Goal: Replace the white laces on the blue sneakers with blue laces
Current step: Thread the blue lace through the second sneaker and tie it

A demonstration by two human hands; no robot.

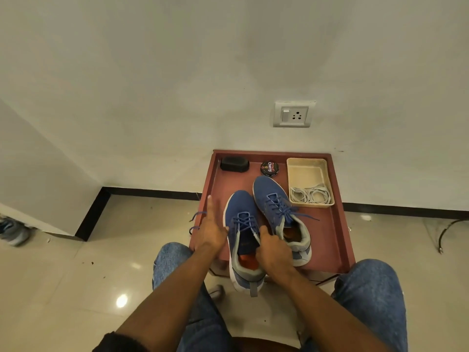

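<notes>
Two blue sneakers with grey collars lie on a reddish-brown table (327, 240). The near sneaker (239, 207) hangs over the table's front edge and has a blue lace (242, 222) threaded through it. My right hand (272, 250) grips its tongue and collar. My left hand (212, 231) sits just left of that shoe, index finger pointing away, holding the lace's two loose ends (196, 221), which trail off to the left. The far sneaker (269, 194) also carries blue laces. The white laces (309, 195) lie coiled in a cream tray (307, 165).
A black brush (234, 164) and a round polish tin (270, 168) stand at the table's back edge, against a white wall with a socket (294, 115). My knees in jeans flank the table. Another shoe (12, 231) lies on the tiled floor at far left.
</notes>
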